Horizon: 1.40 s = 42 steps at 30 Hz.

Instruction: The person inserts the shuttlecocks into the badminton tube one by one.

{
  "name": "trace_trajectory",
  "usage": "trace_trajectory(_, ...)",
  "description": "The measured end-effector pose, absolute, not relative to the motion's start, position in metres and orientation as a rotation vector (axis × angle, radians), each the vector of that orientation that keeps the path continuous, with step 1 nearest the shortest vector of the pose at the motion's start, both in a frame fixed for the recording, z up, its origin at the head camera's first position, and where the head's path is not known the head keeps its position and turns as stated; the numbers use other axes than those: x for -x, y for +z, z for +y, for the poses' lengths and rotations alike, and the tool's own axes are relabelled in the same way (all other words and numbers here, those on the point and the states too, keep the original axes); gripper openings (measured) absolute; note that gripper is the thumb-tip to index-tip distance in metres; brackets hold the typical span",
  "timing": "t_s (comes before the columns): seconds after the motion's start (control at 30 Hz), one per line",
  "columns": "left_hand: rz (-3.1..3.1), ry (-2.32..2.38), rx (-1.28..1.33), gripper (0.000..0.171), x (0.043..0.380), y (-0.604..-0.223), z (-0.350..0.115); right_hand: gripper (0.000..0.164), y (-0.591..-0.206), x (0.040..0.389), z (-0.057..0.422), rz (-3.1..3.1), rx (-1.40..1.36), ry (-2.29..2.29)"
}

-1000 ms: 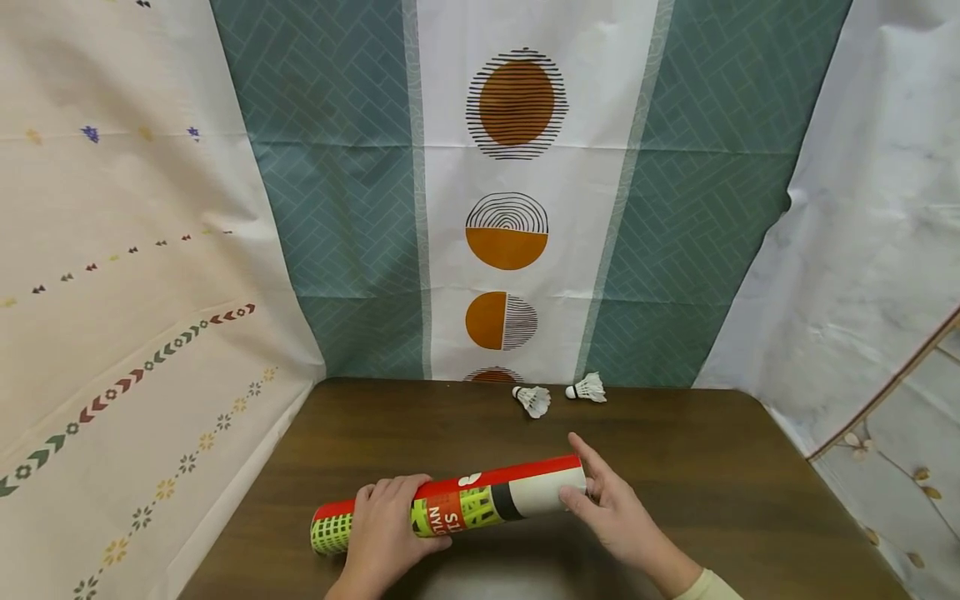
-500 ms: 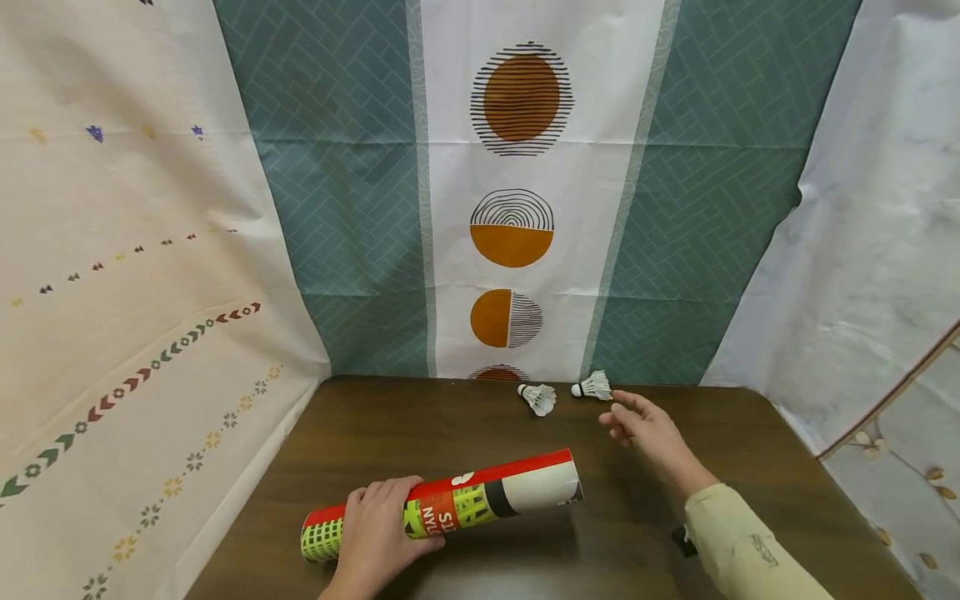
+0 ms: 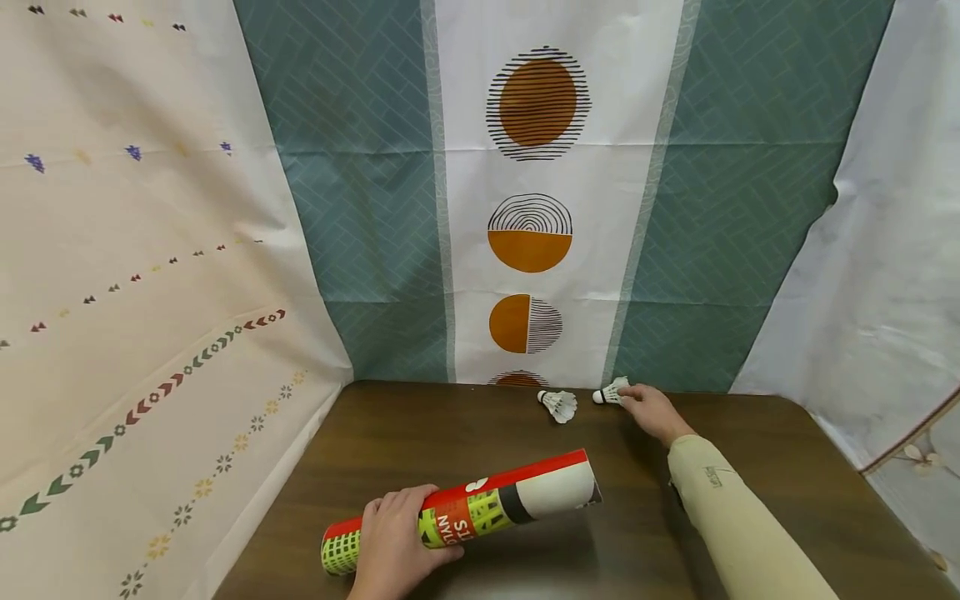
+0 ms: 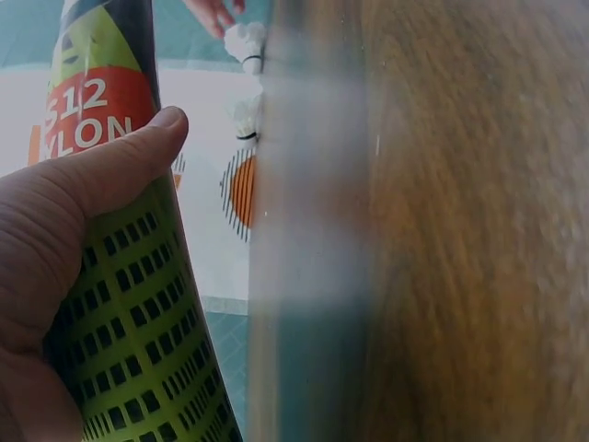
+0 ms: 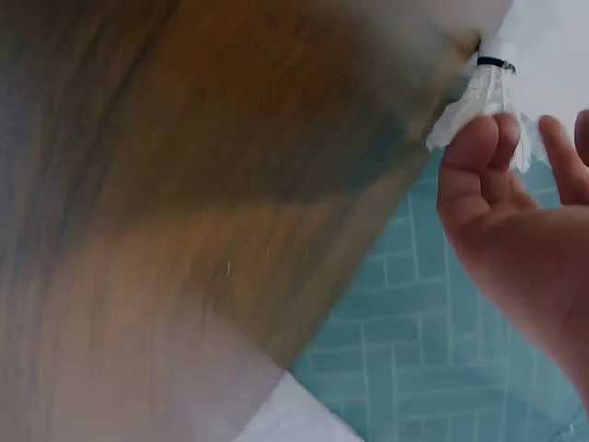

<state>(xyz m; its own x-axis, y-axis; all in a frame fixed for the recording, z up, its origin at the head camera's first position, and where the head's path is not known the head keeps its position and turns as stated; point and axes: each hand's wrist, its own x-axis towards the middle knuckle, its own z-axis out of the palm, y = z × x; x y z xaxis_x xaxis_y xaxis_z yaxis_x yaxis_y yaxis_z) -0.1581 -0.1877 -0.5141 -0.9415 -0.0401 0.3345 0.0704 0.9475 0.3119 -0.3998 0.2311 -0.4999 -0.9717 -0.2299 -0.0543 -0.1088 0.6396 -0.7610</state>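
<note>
My left hand [image 3: 397, 537] grips a shuttlecock tube [image 3: 487, 507], red, lime green and white, with "NYLON" lettering. It is tilted, its white end raised to the right above the table. In the left wrist view the thumb lies across the tube's red label [image 4: 101, 103]. At the table's back edge my right hand [image 3: 654, 411] reaches a white shuttlecock [image 3: 609, 392] with a black band. In the right wrist view loosely bent fingertips [image 5: 474, 143] overlap the shuttlecock's skirt; a firm hold is not visible. A second shuttlecock [image 3: 559, 406] lies just left of it.
The dark wooden table [image 3: 442, 433] ends at a patterned green and white cloth [image 3: 375, 275] hung behind it. Cream cloth [image 3: 187, 400] hangs on the left, pale marbled cloth [image 3: 862, 317] on the right.
My right hand has left the tube's white end and moved up and right to the farther-right shuttlecock. The left hand keeps its grip on the tube. Both shuttlecocks stay in place.
</note>
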Motion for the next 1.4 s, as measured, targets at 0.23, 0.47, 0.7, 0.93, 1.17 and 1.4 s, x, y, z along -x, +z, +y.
trace_trajectory(0.23, -2.745, -0.431, 0.027, 0.085, 0.163, -0.517, -0.182, 0.045, -0.5, 0.373, 0.226, 2.741, 0.183, -1.346)
trace_trajectory(0.47, -2.687, -0.348, -0.001, 0.09, 0.163, -0.519, -0.183, 0.043, -0.472, 0.307, 0.225, 2.663, 0.035, -1.69)
trace_trajectory(0.7, -2.666, -0.372, 0.009, 0.091, 0.166, -0.518, -0.17, 0.034, -0.459, 0.25, 0.216, 2.449, 0.184, -1.816)
trace_trajectory(0.93, -2.69, -0.407, 0.033, 0.09, 0.165, -0.519, -0.155, 0.037, -0.463, 0.226, 0.201, 2.17, 0.295, -2.0)
trace_trajectory(1.17, -2.695, -0.408, 0.007, 0.09, 0.164, -0.517, -0.155, 0.052, -0.466, 0.219, 0.194, 2.334, 0.233, -1.944)
trace_trajectory(1.4, -2.7, -0.411, 0.022, 0.09, 0.162, -0.514, -0.154, 0.075, -0.473, 0.213, 0.188, 2.239, 0.422, -1.874)
